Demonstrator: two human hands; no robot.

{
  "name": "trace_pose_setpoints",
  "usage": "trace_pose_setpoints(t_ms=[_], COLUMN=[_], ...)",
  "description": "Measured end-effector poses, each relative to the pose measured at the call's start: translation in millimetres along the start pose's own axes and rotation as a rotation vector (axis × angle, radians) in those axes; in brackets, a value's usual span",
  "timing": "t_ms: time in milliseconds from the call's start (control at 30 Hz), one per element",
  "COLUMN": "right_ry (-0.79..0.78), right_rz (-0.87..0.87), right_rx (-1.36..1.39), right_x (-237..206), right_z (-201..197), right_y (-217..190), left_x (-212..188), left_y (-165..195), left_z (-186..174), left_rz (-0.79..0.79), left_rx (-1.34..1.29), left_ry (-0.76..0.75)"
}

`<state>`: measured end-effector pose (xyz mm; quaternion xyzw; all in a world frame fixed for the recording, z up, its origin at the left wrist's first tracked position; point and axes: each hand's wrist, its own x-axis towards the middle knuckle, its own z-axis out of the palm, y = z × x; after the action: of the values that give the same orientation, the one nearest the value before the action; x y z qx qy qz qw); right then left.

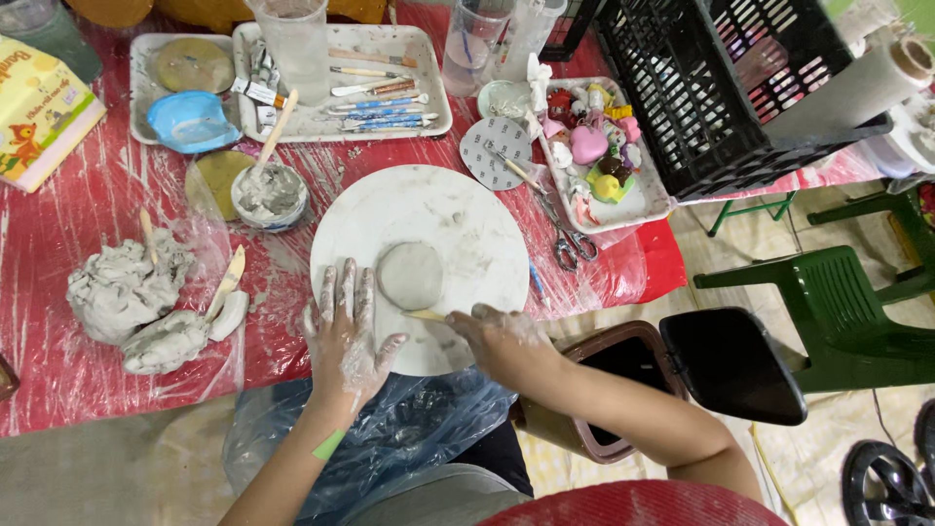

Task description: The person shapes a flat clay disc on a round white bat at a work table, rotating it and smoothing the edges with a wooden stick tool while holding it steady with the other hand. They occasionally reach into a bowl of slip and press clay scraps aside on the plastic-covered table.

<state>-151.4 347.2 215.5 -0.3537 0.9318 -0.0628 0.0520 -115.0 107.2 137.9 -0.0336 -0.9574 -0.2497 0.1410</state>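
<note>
— Holding a thin wooden stick point(426, 315), isn't it, that right hand point(502, 336)?

— Yes, fingers closed on it. The stick runs sideways, pointing toward the left hand, and its tip touches the near edge of the flat clay disc point(409, 276), which lies just ahead of the right hand's fingers.

— And the left hand point(343, 336)?

— Flat, palm down, fingers spread and holding nothing, pressed on the white round board point(458, 214). The disc sits just beside its fingertips, toward the right hand. Both forearms come up from below, angled inward.

— Further out?

— Beyond the left hand, a clay lump point(122, 287) on red plastic sheeting point(58, 370); ahead, a tool tray point(429, 83).
</note>
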Motion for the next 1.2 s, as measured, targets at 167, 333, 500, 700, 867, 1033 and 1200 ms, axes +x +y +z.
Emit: trace_pose_setpoints(t_ms=[167, 333, 500, 700, 867, 1033, 1200], right_ry=[-0.055, 0.400, 0.043, -0.025, 0.137, 0.103, 0.037], right_rz=[0.074, -0.461, 0.081, 0.148, 0.058, 0.162, 0.249], right_rx=[0.012, -0.206, 0.072, 0.096, 0.077, 0.042, -0.027], right_x=[-8.5, -12.2, -10.6, -14.7, -20.7, -24.4, -27.0], right_z=[-8.5, -3.3, 7.1, 12.9, 21.6, 26.9, 21.8], right_y=[-10.7, -14.4, -17.2, -11.1, -16.0, -24.3, -30.6], left_x=[-1.7, -9.2, -10.9, -11.2, -6.8, -6.1, -11.0], left_y=[9.8, 14.0, 21.6, 3.5, 0.5, 11.7, 32.7], left_z=[10.3, 13.5, 12.1, 6.8, 12.5, 11.6, 3.2], left_rz=[-0.065, -0.043, -0.055, 0.057, 0.158, 0.089, -0.021], left_rx=[0.035, 0.043, 0.048, 0.003, -0.045, -0.202, -0.498], left_ry=[0.030, 0.050, 0.070, 0.119, 0.236, 0.216, 0.192])
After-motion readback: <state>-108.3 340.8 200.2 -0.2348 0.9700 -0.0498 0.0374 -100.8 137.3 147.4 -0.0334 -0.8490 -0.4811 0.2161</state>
